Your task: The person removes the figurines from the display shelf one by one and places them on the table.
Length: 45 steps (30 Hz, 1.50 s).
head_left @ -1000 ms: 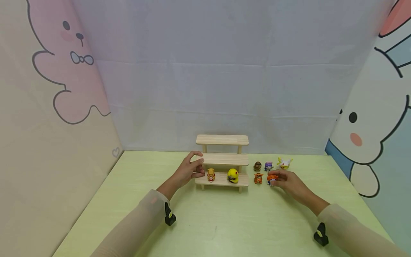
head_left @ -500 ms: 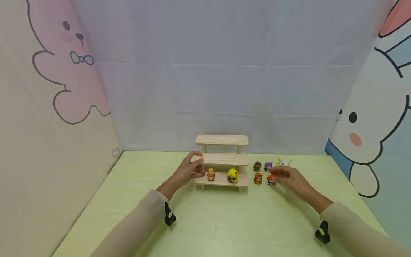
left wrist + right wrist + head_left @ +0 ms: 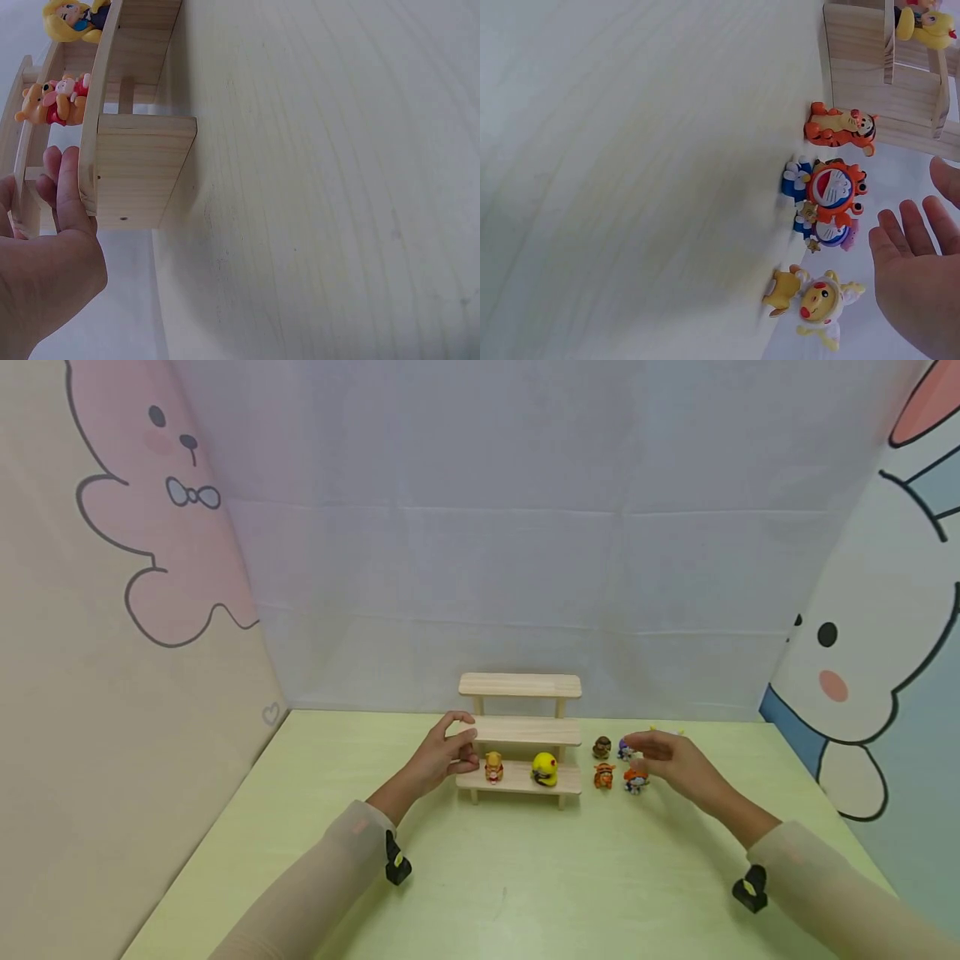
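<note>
A three-tier wooden shelf [image 3: 520,731] stands on the pale green table [image 3: 495,877]. My left hand [image 3: 459,745] grips its left end, and the left wrist view shows the fingers [image 3: 66,180] against a tier's edge. A small orange bear [image 3: 492,767] and a yellow figure [image 3: 544,769] stand on the bottom tier. My right hand [image 3: 643,752] hovers open, fingers straight, over the figurines to the right of the shelf. These are a brown one [image 3: 602,747], a purple one [image 3: 623,748], a tiger [image 3: 603,775] and an orange-and-blue one [image 3: 636,780]. A white-and-yellow figurine [image 3: 817,300] is mostly hidden behind that hand in the head view.
Printed cartoon-rabbit panels [image 3: 112,610] wall in the table at left and right, with a pale cloth backdrop [image 3: 517,568] behind. Black wrist mounts [image 3: 395,862] sit on both sleeves. Bare tabletop lies in front of the shelf.
My right hand has let go of the orange-and-blue figurine and risen up and back, now hovering open above the purple one. The left hand and the shelf have not moved.
</note>
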### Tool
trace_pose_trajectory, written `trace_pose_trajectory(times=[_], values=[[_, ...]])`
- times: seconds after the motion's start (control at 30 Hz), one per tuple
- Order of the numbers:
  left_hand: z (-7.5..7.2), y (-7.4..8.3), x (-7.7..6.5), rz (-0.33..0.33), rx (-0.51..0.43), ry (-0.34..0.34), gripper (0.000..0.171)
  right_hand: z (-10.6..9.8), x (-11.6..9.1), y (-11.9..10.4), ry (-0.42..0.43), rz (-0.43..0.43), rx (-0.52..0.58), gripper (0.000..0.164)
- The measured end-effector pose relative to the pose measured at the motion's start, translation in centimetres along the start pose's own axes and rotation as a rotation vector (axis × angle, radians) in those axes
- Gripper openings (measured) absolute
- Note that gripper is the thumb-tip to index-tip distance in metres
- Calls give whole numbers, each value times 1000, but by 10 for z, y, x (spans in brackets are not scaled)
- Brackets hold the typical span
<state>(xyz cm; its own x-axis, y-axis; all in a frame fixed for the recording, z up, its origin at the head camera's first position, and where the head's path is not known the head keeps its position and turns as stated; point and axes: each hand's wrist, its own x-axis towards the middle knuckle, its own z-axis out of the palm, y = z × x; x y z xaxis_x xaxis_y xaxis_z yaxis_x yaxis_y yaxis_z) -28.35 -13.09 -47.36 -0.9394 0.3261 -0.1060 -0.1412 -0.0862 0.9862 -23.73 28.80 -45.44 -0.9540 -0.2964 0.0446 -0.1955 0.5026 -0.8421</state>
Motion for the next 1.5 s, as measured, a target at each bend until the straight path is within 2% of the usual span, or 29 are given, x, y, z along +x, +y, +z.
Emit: trace_pose_trajectory(times=[0.1,0.33,0.47,0.6,0.93,1.13,1.5], values=[[0,1,0,3,-1,-2,25,-1,1,-6,-2,-14,-20,49],[2,3,-1,-1,-5,2,24,3,2,-18,-17,-27,21,56],[3,3,-2,-1,-11,3,24,9,4,-24,-12,-58,33,53],[2,3,-1,-4,-12,-1,24,17,6,-31,-20,-79,57,47],[2,3,-2,-7,-12,4,24,44,7,-48,-67,-131,93,47],[1,1,-1,-1,-10,4,24,60,9,-51,-101,-165,125,44],[1,2,-2,-1,-2,7,24,84,15,-52,-115,-162,193,47]])
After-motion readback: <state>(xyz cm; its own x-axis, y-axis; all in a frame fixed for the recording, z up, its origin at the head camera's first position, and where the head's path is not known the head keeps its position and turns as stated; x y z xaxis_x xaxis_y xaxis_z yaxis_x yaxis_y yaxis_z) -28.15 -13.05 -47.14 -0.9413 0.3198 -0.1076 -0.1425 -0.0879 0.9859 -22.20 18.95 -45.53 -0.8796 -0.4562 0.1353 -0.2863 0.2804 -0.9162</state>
